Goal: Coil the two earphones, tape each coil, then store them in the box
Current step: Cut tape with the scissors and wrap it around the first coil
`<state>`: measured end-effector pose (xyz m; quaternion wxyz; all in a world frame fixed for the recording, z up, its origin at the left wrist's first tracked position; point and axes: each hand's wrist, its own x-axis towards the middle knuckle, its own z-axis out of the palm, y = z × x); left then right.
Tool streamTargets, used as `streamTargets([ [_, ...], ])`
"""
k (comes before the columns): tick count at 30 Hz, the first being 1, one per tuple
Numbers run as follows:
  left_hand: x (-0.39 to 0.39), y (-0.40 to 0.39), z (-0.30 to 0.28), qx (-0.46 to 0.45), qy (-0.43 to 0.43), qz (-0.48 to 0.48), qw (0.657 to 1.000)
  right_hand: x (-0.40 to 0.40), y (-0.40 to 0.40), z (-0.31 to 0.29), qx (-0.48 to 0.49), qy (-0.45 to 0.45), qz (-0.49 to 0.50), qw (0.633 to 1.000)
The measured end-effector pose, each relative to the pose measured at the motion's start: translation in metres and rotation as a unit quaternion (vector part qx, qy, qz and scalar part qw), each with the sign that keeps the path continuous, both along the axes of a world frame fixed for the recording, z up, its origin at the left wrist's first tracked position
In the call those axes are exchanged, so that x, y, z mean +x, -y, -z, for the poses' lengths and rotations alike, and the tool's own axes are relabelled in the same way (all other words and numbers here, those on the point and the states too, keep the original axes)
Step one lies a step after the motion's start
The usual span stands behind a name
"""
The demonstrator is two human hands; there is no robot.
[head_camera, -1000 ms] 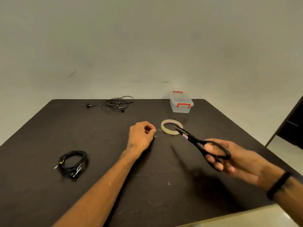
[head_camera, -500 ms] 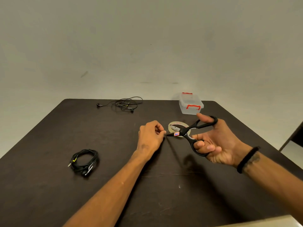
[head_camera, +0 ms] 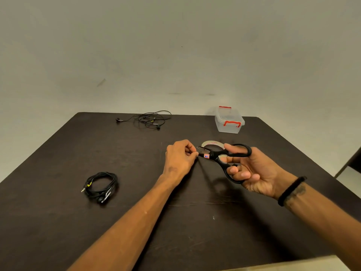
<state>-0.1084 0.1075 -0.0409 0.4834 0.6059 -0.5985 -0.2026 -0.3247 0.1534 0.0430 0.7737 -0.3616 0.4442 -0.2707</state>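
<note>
A coiled black earphone (head_camera: 101,187) lies at the left of the dark table (head_camera: 58,222). A second, loose black earphone (head_camera: 149,120) sprawls near the far edge. My left hand (head_camera: 180,157) pinches the end of clear tape pulled from the tape roll (head_camera: 212,143), which lies flat behind the scissors. My right hand (head_camera: 252,173) grips black scissors (head_camera: 224,155), blades open and pointing left at the tape beside my left fingertips. The clear box (head_camera: 229,122) with red latches stands shut at the far right.
A pale wall rises behind the table. A dark piece of furniture (head_camera: 354,155) stands past the table's right edge. A light strip (head_camera: 283,264) shows at the near right corner.
My right hand has swung the scissors in from the right and turned them, so the blades now meet the tape by my left fingers. My left hand has stayed pinching.
</note>
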Motion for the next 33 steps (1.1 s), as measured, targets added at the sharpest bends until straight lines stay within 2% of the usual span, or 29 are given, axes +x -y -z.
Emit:
streamTargets([
  [9,0.001,0.0,0.001,-0.002,0.0,-0.005,1.0,-0.003,-0.006,0.011,-0.061,-0.048,0.012,0.997],
  [11,0.001,0.002,0.002,-0.004,-0.012,-0.015,1.0,-0.007,-0.007,0.011,-0.096,-0.084,0.002,0.992],
  [13,0.003,0.003,0.001,-0.004,-0.042,-0.038,0.998,-0.01,-0.008,0.009,-0.157,-0.161,-0.017,0.974],
  [15,0.006,0.005,0.0,-0.011,-0.106,-0.052,0.993,-0.012,-0.011,0.004,-0.218,-0.271,-0.043,0.937],
  [17,0.009,0.005,-0.001,-0.019,-0.163,-0.055,0.985,-0.015,-0.015,-0.001,-0.267,-0.388,-0.093,0.878],
  [21,0.01,0.002,-0.004,-0.012,-0.19,-0.057,0.98,-0.028,-0.013,-0.005,-0.392,-0.561,-0.183,0.706],
  [23,0.01,0.001,-0.005,-0.012,-0.182,-0.053,0.982,-0.035,-0.011,-0.005,-0.432,-0.601,-0.199,0.642],
  [25,0.01,0.0,-0.005,-0.003,-0.124,-0.032,0.992,-0.04,-0.009,-0.005,-0.445,-0.606,-0.206,0.626],
  [28,0.006,-0.005,-0.008,0.02,-0.022,0.04,0.999,-0.044,-0.005,-0.003,-0.452,-0.582,-0.213,0.642],
  [33,0.004,-0.008,-0.009,0.011,0.014,0.082,0.996,-0.043,-0.003,-0.003,-0.441,-0.603,-0.211,0.63],
])
